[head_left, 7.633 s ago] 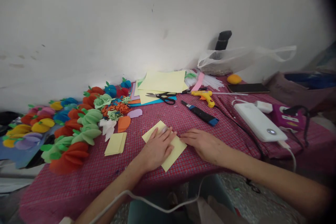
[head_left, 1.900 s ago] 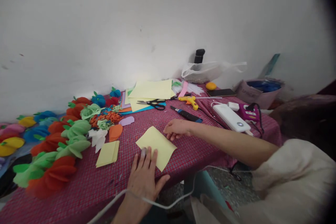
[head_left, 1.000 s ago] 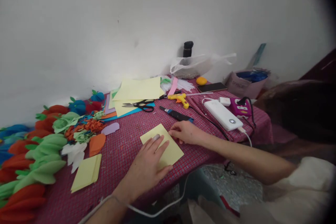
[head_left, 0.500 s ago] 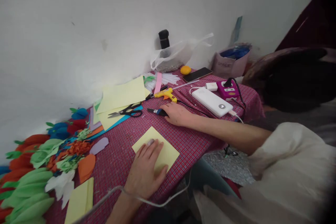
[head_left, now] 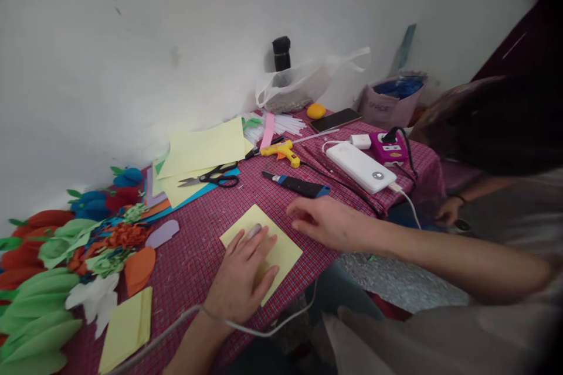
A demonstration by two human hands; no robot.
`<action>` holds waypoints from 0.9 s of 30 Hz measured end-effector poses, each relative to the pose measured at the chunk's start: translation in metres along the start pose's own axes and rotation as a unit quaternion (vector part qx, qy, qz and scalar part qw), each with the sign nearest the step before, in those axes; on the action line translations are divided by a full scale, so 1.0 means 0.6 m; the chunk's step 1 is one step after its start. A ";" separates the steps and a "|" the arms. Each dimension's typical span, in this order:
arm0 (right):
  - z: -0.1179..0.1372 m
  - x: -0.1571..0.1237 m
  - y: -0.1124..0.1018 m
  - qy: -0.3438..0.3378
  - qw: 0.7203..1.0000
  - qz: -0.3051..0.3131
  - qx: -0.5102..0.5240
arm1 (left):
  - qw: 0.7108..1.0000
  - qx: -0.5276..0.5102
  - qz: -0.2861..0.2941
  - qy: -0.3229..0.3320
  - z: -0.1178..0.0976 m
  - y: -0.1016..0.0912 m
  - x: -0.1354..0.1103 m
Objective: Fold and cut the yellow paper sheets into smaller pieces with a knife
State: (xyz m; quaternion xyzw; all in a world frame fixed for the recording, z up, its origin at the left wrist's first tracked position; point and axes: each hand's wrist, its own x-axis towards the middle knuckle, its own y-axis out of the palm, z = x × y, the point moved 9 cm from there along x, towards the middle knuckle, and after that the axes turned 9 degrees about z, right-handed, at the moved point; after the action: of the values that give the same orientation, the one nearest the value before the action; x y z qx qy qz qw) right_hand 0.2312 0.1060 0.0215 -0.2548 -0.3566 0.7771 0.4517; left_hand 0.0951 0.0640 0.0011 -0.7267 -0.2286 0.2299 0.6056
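My left hand (head_left: 244,266) lies with fingers spread on a square of pale yellow paper (head_left: 281,252), pressing it to the table. A bandage-like wrap covers one fingertip. My right hand (head_left: 325,222) hovers by the paper's right corner, fingers loosely bent and apart, holding nothing visible. Just beyond it a black and blue utility knife (head_left: 301,186) rests on the checked cloth. Behind the knife is a yellow glue gun (head_left: 281,152). Black-handled scissors (head_left: 215,176) lie on yellow sheets (head_left: 206,149) to the left.
Paper petals (head_left: 39,304) and crumpled pieces crowd the left side, near folded yellow paper (head_left: 126,328). At the right are a white power bank (head_left: 360,167), a purple socket block (head_left: 387,147) and a phone (head_left: 336,120). A white cable (head_left: 264,333) crosses my left wrist. Another person sits at right.
My right hand has let go of the utility knife, leaving it on the cloth, and has come back toward the yellow paper. My left hand stays on the paper.
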 end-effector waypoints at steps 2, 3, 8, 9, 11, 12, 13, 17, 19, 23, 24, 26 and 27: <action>-0.010 -0.017 0.029 0.041 0.992 0.068 0.098 | 0.999 0.006 0.037 -0.004 -0.002 0.017 0.001; -0.018 -0.024 0.043 0.069 0.981 0.099 0.151 | 0.999 0.008 0.046 -0.008 -0.002 0.023 0.001; -0.029 -0.027 0.097 0.151 0.902 0.192 0.356 | 0.999 0.008 0.044 -0.020 -0.002 0.038 0.000; -0.027 -0.024 0.103 0.159 0.892 0.198 0.375 | 0.999 0.007 0.040 -0.018 -0.003 0.038 0.000; -0.024 -0.020 0.113 0.182 0.872 0.208 0.404 | 1.000 -0.002 0.028 -0.014 -0.004 0.037 -0.001; -0.023 -0.018 0.119 0.195 0.863 0.214 0.413 | 1.000 -0.009 0.022 -0.013 -0.004 0.035 -0.002; -0.021 -0.016 0.124 0.204 0.859 0.218 0.416 | 1.000 -0.017 0.017 -0.013 -0.004 0.033 -0.003; -0.012 0.004 0.130 0.195 0.878 0.225 0.376 | 0.998 -0.055 0.008 -0.014 0.002 0.023 -0.012; -0.009 0.018 0.132 0.193 0.877 0.216 0.383 | 0.998 -0.066 -0.002 -0.018 0.008 0.012 -0.016; -0.008 0.041 0.137 0.195 0.859 0.213 0.422 | 0.996 -0.084 -0.027 -0.029 0.025 -0.009 -0.024; -0.011 0.044 0.138 0.196 0.858 0.218 0.421 | 0.995 -0.090 -0.029 -0.028 0.029 -0.010 -0.025; -0.018 0.045 0.142 0.203 0.854 0.232 0.419 | 0.994 -0.099 -0.030 -0.024 0.034 -0.010 -0.026; -0.021 0.044 0.143 0.203 0.850 0.238 0.424 | 0.994 -0.102 -0.030 -0.023 0.036 -0.008 -0.026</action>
State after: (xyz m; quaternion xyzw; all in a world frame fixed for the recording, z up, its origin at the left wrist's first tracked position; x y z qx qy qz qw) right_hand 0.1836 0.1045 -0.0558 -0.2675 0.1781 0.8676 0.3795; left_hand 0.0694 0.0723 0.0034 -0.7721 -0.2867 0.2038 0.5293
